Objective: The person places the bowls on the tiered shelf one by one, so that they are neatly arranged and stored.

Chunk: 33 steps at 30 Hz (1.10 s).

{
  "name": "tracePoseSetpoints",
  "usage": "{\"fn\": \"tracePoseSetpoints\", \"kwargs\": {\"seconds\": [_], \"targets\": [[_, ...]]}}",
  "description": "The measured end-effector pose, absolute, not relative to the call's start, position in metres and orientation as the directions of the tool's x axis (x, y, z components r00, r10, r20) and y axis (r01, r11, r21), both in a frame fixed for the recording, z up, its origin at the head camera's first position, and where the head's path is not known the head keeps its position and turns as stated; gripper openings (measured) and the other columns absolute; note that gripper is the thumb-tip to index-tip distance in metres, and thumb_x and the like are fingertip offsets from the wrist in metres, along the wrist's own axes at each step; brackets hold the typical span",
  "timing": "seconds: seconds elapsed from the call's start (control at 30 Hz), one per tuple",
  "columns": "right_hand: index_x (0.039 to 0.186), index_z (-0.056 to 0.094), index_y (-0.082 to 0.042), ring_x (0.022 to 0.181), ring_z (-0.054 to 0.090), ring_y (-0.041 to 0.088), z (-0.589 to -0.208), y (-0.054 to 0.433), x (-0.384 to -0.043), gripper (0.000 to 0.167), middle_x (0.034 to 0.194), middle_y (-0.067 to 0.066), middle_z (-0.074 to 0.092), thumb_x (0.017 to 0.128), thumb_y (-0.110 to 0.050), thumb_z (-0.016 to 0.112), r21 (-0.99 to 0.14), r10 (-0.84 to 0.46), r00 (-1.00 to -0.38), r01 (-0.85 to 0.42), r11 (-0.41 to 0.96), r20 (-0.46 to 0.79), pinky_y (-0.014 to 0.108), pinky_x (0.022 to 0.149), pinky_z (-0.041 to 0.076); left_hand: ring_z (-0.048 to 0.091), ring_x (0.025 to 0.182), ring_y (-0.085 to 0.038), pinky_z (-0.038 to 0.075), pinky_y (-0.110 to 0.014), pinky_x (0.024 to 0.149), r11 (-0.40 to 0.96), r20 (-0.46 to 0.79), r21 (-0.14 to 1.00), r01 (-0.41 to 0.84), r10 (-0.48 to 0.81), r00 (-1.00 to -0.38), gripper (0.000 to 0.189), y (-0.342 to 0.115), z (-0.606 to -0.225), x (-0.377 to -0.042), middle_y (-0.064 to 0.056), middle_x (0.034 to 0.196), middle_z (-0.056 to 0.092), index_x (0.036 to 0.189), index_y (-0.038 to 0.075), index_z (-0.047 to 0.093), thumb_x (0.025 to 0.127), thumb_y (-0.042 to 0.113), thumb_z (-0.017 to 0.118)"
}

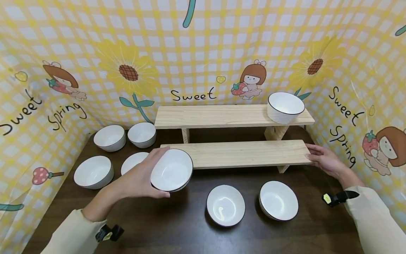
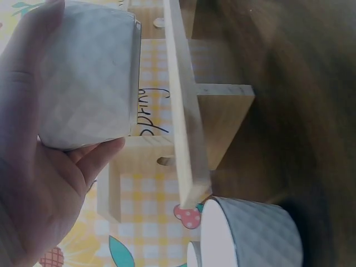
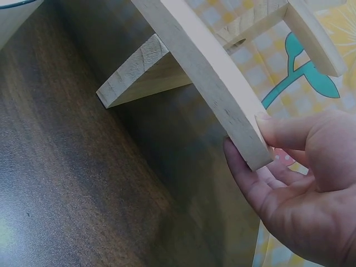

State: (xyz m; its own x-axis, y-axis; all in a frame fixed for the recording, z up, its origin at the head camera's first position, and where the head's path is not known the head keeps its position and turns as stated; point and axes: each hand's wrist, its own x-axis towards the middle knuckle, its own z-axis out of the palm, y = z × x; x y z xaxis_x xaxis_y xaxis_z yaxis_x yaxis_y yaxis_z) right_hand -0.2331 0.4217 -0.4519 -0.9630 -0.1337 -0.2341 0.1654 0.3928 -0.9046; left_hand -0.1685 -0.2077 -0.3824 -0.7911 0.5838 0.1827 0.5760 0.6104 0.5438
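Note:
My left hand (image 1: 142,180) grips a white bowl (image 1: 172,170) with a dark rim, fingers and thumb spread around its side. The bowl is held up over the table near the left end of the lower shelf board (image 1: 241,154), its mouth facing the head camera. A faceted diamond pattern covers its outer wall (image 2: 89,78) in the left wrist view. At the board's other end, my right hand (image 1: 328,161) pinches the wooden edge, thumb on one face and fingers on the other, as the right wrist view shows.
One white bowl (image 1: 285,106) stands on the right of the upper shelf board (image 1: 209,116). Two more, a bowl (image 1: 226,205) and another bowl (image 1: 279,201), sit in front of the rack. Several bowls, including one bowl (image 1: 94,171), stand at the left. Patterned cloth (image 1: 196,46) surrounds the dark table.

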Motion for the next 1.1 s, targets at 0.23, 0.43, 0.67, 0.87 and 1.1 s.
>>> {"fn": "tracePoseSetpoints", "kwargs": {"seconds": [0.23, 0.43, 0.67, 0.87, 1.1], "targets": [[0.157, 0.009, 0.013, 0.095, 0.056, -0.008, -0.452, 0.422, -0.233, 0.065, 0.153, 0.045, 0.020, 0.108, -0.007, 0.047, -0.906, -0.130, -0.963, 0.168, 0.388, -0.234, 0.021, 0.081, 0.053, 0.051, 0.126, -0.026, 0.049, -0.050, 0.098, 0.595, 0.178, 0.547, 0.590, 0.605, -0.776, 0.129, -0.196, -0.366, -0.183, -0.008, 0.152, 0.035, 0.161, 0.010, 0.021, 0.064, 0.054, 0.094], [0.157, 0.010, 0.012, 0.095, 0.057, -0.008, -0.453, 0.423, -0.233, 0.064, 0.152, 0.044, 0.022, 0.108, -0.007, 0.046, -0.903, -0.128, -0.963, 0.170, 0.396, -0.237, 0.021, 0.081, 0.053, 0.049, 0.127, -0.026, 0.047, -0.050, 0.101, 0.568, 0.186, 0.545, 0.617, 0.636, -0.749, 0.126, -0.184, -0.350, -0.199, -0.011, 0.151, 0.035, 0.161, 0.008, 0.022, 0.065, 0.049, 0.094], [0.157, 0.011, 0.012, 0.095, 0.057, -0.007, -0.452, 0.422, -0.233, 0.064, 0.152, 0.044, 0.023, 0.108, -0.008, 0.047, -0.904, -0.130, -0.964, 0.166, 0.394, -0.234, 0.022, 0.081, 0.053, 0.049, 0.127, -0.030, 0.047, -0.053, 0.100, 0.575, 0.172, 0.526, 0.626, 0.649, -0.741, 0.127, -0.172, -0.332, -0.218, -0.013, 0.152, 0.035, 0.162, 0.009, 0.020, 0.067, 0.052, 0.093], [0.157, 0.012, 0.012, 0.094, 0.058, -0.007, -0.452, 0.421, -0.233, 0.064, 0.151, 0.043, 0.025, 0.108, -0.009, 0.048, -0.901, -0.122, -0.965, 0.165, 0.402, -0.231, 0.022, 0.081, 0.054, 0.049, 0.128, -0.032, 0.048, -0.054, 0.100, 0.559, 0.168, 0.551, 0.620, 0.653, -0.738, 0.126, -0.159, -0.318, -0.233, -0.014, 0.152, 0.034, 0.162, 0.009, 0.020, 0.067, 0.048, 0.094], [0.157, 0.011, 0.013, 0.094, 0.058, -0.006, -0.453, 0.421, -0.233, 0.064, 0.150, 0.044, 0.025, 0.108, -0.007, 0.047, -0.902, -0.125, -0.965, 0.163, 0.400, -0.230, 0.023, 0.081, 0.054, 0.046, 0.129, -0.033, 0.047, -0.055, 0.100, 0.565, 0.165, 0.543, 0.622, 0.654, -0.738, 0.126, -0.148, -0.308, -0.249, -0.016, 0.153, 0.033, 0.162, 0.008, 0.019, 0.068, 0.045, 0.094]]}}
